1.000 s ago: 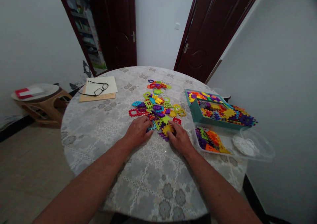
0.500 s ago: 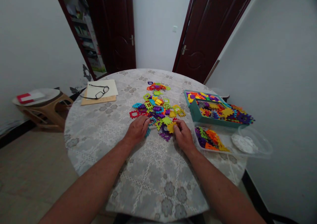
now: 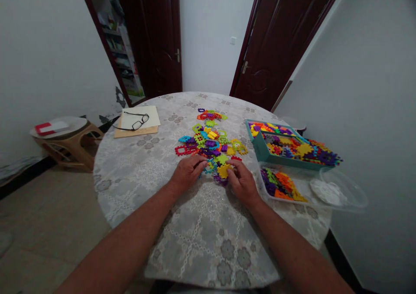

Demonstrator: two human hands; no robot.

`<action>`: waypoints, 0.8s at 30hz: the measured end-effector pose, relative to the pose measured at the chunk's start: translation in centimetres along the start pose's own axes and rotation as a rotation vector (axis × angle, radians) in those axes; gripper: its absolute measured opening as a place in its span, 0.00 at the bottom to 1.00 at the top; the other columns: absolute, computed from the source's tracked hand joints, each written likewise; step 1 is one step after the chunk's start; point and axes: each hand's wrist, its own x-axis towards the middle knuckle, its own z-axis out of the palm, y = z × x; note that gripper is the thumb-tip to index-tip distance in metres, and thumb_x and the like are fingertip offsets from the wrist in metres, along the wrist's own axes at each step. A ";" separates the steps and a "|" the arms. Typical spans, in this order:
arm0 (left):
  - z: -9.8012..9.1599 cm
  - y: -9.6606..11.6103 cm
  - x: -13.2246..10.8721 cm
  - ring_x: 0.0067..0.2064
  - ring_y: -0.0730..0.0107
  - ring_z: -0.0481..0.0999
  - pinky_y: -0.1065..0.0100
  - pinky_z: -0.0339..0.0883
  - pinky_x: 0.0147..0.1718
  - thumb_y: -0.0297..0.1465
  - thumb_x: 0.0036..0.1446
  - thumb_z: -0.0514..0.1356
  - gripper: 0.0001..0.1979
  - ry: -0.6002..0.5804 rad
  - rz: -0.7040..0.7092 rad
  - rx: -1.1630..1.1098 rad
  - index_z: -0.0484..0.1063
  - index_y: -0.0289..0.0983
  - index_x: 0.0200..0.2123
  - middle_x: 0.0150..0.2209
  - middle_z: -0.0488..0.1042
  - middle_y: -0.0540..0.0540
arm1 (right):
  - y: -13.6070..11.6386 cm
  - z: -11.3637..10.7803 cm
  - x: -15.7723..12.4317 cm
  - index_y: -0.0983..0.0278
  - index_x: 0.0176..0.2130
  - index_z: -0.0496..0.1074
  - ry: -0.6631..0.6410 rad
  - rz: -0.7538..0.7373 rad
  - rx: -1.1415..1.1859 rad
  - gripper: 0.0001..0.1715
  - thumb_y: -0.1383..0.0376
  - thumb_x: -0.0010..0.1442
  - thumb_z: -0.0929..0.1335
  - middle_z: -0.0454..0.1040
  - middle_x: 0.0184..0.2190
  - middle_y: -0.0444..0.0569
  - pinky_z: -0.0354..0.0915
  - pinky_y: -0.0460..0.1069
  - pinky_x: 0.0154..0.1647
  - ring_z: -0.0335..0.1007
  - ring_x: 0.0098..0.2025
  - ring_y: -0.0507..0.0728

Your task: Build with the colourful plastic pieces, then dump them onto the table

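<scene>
gear piece [image 3: 223, 171], yellow, looks light, stiff, prob. slick; best grab its toothy rim. it's well in from table's [image 3: 130, 168] near edge, at thumb & finger of r. hand [image 3: 242, 182], a bit apart; can't tell if they pinch. l. hand [image 3: 187, 171]: fingers narrow, can't tell if holding.

I see the person's left forearm [image 3: 138, 235] and right forearm [image 3: 287, 240] bare, both broad and smooth-looking, tapering to narrower wrists. The left hand [image 3: 186, 172] and right hand [image 3: 242, 182] are bare too, with sturdy, blunt fingers and thick thumbs, the nails too small for me to make out. Low down, dark patches [image 3: 158, 287] show, too cut off to tell whether they're clothing.
</scene>
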 end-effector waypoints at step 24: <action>-4.4 -0.9 -0.2 0.54 0.54 0.75 0.60 0.69 0.50 0.38 0.57 0.68 0.22 -0.531 -0.088 0.343 0.74 0.44 0.54 0.54 0.75 0.42 | 0.1 -1.1 -0.3 0.60 0.57 0.73 -0.164 0.061 -0.081 0.19 0.60 0.68 0.66 0.82 0.45 0.49 0.72 0.52 0.45 0.79 0.42 0.59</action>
